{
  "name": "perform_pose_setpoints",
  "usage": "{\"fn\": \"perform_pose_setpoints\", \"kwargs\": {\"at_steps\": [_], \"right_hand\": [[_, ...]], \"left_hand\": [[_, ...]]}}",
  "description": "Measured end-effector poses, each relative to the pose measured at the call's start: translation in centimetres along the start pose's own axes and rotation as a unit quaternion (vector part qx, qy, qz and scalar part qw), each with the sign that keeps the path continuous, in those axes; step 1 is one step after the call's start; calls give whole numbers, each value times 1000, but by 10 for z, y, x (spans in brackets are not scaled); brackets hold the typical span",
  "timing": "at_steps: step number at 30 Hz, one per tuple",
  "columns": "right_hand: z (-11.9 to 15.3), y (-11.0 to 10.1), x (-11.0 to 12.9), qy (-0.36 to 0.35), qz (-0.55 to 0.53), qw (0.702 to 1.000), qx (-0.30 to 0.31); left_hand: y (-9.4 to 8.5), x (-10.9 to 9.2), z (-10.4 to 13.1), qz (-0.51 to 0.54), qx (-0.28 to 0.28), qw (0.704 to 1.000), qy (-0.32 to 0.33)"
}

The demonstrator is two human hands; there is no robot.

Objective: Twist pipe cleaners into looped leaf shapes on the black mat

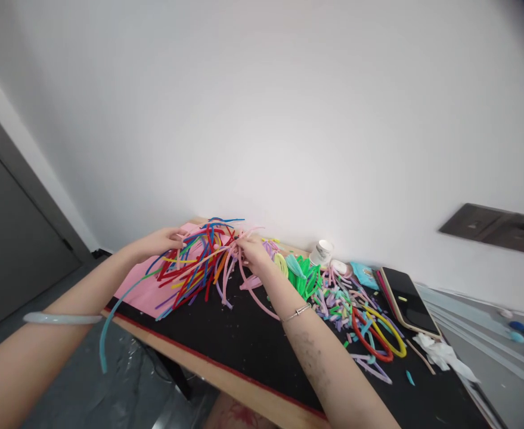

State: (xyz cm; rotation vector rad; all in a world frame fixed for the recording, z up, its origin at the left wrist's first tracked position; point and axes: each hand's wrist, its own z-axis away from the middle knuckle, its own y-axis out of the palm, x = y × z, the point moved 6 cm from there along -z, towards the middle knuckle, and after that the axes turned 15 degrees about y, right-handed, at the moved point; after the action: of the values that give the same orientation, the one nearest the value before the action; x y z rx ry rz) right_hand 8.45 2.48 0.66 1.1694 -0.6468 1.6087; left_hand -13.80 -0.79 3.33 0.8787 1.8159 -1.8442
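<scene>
A big loose heap of pipe cleaners (199,268) in red, blue, yellow, orange and purple lies at the table's left end, partly over a pink sheet (139,289). At the heap's left side, my left hand (172,239) has its fingers curled round some of the stems. A long teal pipe cleaner (105,333) hangs from there over the table edge. My right hand (251,251) pinches several pale pink pipe cleaners (244,275) at the heap's right side. Its fingertips are partly hidden among the stems.
Right of my right hand lie green pipe cleaners (304,283), a white paper cup (322,252) and many short cut pieces (337,301). Farther right are red and yellow loops (393,336), a phone (409,301) and a crumpled tissue (438,351). A wall (262,119) stands behind the table.
</scene>
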Motion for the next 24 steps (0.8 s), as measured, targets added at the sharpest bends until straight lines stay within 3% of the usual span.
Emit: {"fn": "perform_pose_setpoints", "kwargs": {"at_steps": [3, 8, 10, 14, 16, 19, 22, 24], "right_hand": [[-8, 3, 10, -11, 4, 1000, -21], [-19, 0, 21, -23, 64, 994, -90], [-19, -6, 20, -27, 93, 989, -111], [-9, -22, 12, -46, 124, 982, -135], [0, -29, 7, -58, 130, 980, -140], [12, -35, 3, -84, 144, 976, -139], [23, -37, -1, -87, 147, 977, -129], [28, -34, -4, -90, 146, 978, -116]], "left_hand": [[7, -3, 0, 71, 12, 997, 17], [5, -4, 1, 27, -26, 999, 38], [-6, 6, 9, -5, -44, 999, 22], [-20, 40, 40, -53, -22, 997, -53], [-12, 57, 56, -64, 18, 995, -80], [7, 67, 73, -65, 47, 994, -69], [23, 65, 81, -29, 68, 994, -78], [24, 60, 85, 25, 72, 991, -108]]}}
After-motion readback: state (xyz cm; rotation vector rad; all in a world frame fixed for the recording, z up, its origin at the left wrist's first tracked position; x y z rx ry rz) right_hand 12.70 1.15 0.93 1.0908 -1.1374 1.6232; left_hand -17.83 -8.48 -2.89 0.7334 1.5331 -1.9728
